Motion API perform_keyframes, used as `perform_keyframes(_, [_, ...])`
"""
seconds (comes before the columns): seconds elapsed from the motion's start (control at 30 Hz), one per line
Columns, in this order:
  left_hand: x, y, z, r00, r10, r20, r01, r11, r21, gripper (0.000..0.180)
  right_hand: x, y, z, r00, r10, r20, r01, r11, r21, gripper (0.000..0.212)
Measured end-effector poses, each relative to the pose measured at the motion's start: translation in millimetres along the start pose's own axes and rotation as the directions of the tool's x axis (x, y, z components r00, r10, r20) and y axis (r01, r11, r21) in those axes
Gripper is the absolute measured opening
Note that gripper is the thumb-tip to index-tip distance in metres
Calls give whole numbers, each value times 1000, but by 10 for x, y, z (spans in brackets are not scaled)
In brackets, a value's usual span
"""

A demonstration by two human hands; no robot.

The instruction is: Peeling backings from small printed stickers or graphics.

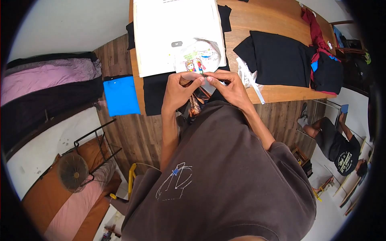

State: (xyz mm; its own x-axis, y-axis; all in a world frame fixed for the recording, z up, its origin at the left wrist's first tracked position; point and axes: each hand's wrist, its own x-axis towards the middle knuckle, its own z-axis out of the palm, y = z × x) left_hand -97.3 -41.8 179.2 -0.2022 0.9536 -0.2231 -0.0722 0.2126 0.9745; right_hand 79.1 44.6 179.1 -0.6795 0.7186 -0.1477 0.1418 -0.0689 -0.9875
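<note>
My left hand and my right hand are close together at the table's near edge. Their thumbs and fingertips pinch the near edge of a curled, whitish printed film with small colourful cartoon figures. A small dark bit shows between the fingertips; its kind is too small to tell. Beyond the film lies a large white board, over black cloth that hangs past the table edge. Orange and dark patterned cloth shows below my hands, partly hidden by them.
On the wooden table to the right are a folded black garment, a white strap-like piece and a dark red and black garment. A blue cloth lies left. Another person sits at far right; a fan stands lower left.
</note>
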Motion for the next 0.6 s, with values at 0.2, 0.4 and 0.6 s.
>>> perform_keyframes(0.2, [-8,7,6,1000,-25,9,25,999,-26,13,6,18,28,1000,8,-12,-8,1000,22,22])
perform_keyframes(0.4, [-24,-21,41,998,-46,33,47,998,-39,12,22,41,38,1000,10,6,-11,1000,16,22])
perform_keyframes(0.6, [-19,-37,-4,996,-57,62,59,998,-24,12,25,36,58,999,48,-5,-48,999,14,22])
